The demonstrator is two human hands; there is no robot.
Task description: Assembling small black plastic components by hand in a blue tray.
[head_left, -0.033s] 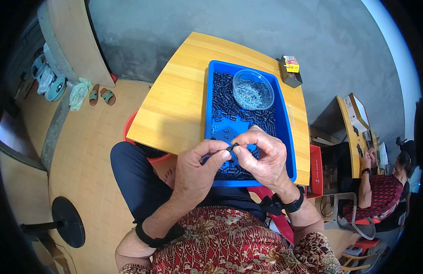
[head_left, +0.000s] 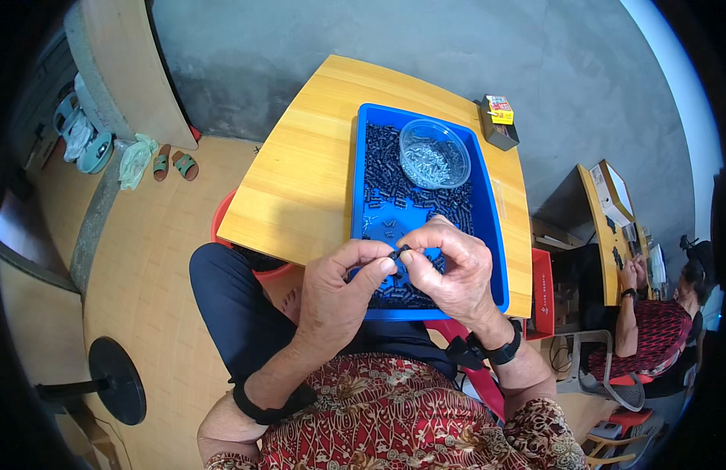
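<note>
Over the near half of a blue tray (head_left: 501, 274), my left hand (head_left: 339, 286) and my right hand (head_left: 453, 270) meet fingertip to fingertip. Both are closed in a pinch on one small black plastic part (head_left: 397, 254), mostly covered by the fingers. Many similar black parts (head_left: 382, 160) lie heaped in the tray, thickest at its far end and right side. A clear round plastic tub (head_left: 462, 149) sits on them at the far right, holding small silvery metal pieces (head_left: 427, 166) that look like screws. A few such pieces (head_left: 368, 223) lie loose on the tray's blue floor.
The tray rests on a yellow wooden table (head_left: 292, 180). At its far right corner stands a dark box (head_left: 500, 135) with a yellow packet. Red bins (head_left: 541, 294) flank the table. On the right another person (head_left: 645, 337) works at a second desk (head_left: 602, 235).
</note>
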